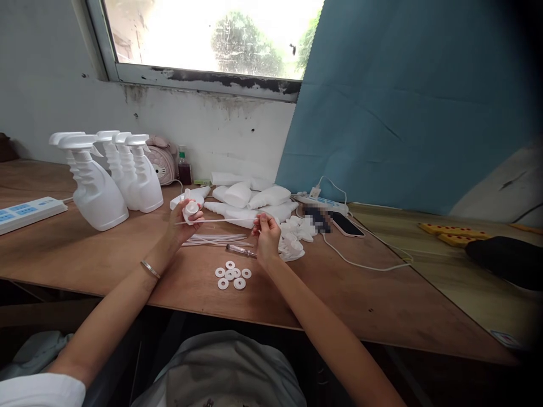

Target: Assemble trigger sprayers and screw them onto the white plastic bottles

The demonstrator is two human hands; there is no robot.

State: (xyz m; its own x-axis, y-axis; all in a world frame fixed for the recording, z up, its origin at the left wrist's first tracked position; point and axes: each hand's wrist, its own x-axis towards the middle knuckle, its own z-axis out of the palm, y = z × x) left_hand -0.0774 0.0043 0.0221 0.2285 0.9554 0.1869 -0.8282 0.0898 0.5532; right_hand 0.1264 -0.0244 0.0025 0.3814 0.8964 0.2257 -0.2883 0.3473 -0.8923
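Observation:
My left hand point(180, 223) is closed around a white spray nozzle head point(192, 209), its round collar facing me. Between the thumb and fingers of my right hand point(267, 233) is pinched the end of a thin white tube point(229, 220). The tube runs level across to my left hand; whether its far end touches the nozzle I cannot tell. Below it on the table lie more loose tubes point(212, 240). A small screwdriver-like tool point(241, 250) with a clear handle sits by my right wrist. Nearer to me is a group of white ring washers point(229, 275).
Several white spray bottles point(95, 192) with heads stand at the left, near a power strip point(31, 212). White bottles point(250, 198) lie piled behind my hands. Right of my right hand are a heap of nozzle heads point(292, 237) and a phone point(347, 224). A cable point(352, 263) crosses the table.

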